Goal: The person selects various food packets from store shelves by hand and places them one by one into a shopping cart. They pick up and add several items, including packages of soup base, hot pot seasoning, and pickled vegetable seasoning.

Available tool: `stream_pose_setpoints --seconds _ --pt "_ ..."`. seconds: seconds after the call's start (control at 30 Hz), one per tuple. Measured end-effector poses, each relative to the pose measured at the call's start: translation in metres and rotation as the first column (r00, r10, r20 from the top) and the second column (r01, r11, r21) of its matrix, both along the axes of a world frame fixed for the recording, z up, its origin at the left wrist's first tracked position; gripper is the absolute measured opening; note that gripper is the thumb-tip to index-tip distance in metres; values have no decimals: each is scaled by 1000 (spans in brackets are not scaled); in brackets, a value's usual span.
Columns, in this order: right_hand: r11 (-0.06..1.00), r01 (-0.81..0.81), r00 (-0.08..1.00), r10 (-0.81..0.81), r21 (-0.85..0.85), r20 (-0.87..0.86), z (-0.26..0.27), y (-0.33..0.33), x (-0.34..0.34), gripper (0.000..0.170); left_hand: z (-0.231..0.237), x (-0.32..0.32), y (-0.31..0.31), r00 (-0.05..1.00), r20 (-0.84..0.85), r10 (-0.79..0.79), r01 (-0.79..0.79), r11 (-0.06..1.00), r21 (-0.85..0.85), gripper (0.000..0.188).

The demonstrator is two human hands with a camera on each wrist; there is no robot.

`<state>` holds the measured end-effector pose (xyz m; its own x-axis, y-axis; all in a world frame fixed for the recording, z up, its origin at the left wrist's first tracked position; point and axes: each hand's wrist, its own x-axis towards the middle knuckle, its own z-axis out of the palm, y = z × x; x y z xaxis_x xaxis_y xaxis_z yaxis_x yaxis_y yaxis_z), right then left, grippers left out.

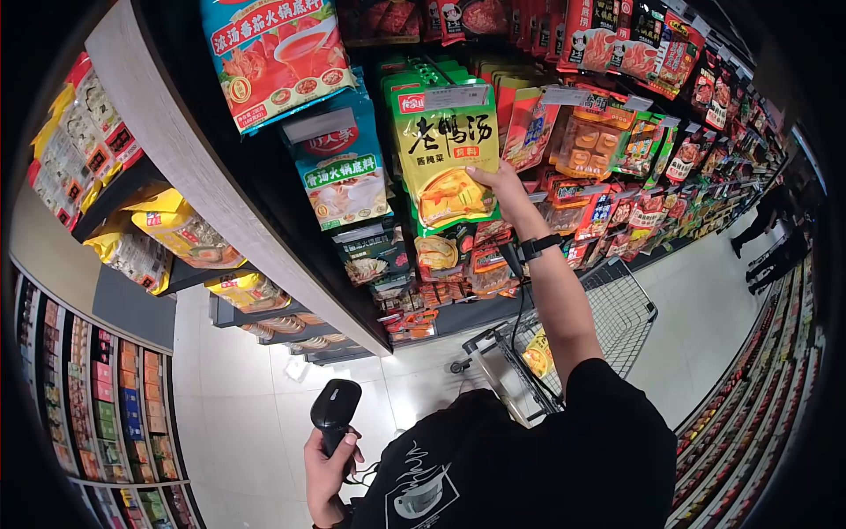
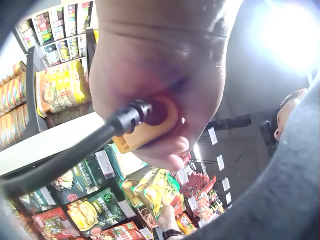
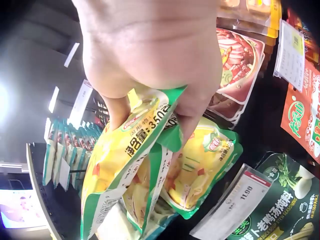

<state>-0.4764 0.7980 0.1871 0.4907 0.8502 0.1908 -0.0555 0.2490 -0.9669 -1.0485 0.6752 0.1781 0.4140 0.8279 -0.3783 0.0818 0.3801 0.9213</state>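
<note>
In the head view my right hand (image 1: 507, 192) pinches the right side of a yellow-and-green soup seasoning packet (image 1: 436, 132) hanging at the front of its row. The right wrist view shows the thumb and fingers around the edge of the packet (image 3: 120, 145), with similar packets (image 3: 202, 175) beside it. My left hand (image 1: 326, 476) grips a black barcode scanner (image 1: 336, 407) low in front of my body. From the scanner's yellow-orange handle end (image 2: 150, 132) a black cable (image 2: 75, 155) runs out in the left wrist view.
Blue hotpot-base packets (image 1: 339, 167) hang left of the yellow-green ones, and red packets (image 1: 529, 132) to the right. A pale shelf panel (image 1: 189, 163) juts out at left. Below my right arm stands a shopping cart (image 1: 617, 309) with a yellow packet (image 1: 538, 354) in it. People (image 1: 775, 220) stand farther right.
</note>
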Motion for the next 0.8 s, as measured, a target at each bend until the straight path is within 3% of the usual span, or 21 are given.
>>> stream_pose_setpoints --seconds 0.2,0.67,0.8 --pt "999 -43 998 42 -28 -36 15 -28 -11 40 32 22 29 993 80 -92 81 988 134 22" --pt "989 -135 975 123 -55 -183 19 -101 -56 41 39 74 61 957 119 -264 217 927 307 22" --pt "987 -35 991 14 -155 -135 -2 -124 -77 43 41 77 58 961 138 -240 195 940 280 21"
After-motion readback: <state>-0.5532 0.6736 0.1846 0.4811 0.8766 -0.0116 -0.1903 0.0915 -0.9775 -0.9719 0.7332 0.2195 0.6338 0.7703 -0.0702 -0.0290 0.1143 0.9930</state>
